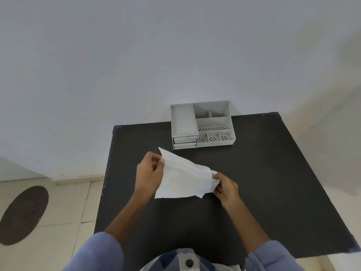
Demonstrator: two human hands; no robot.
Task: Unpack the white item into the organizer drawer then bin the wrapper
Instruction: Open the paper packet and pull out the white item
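Observation:
A crumpled white sheet (183, 177) is stretched in the air between both hands above the black table (273, 173). My left hand (149, 173) pinches its upper left corner. My right hand (226, 187) grips its right edge. Whether this sheet is the item or its wrapper I cannot tell. The grey organizer (203, 125) stands at the table's far edge, just beyond the sheet. It has open top compartments and two small drawers (184, 142) at its front left, both pushed in.
A pale wall rises behind the table. Tiled floor lies to the left, with a dark oval mat (23, 214) on it. No bin is in view. Blue sleeves and a checked shirt fill the bottom edge.

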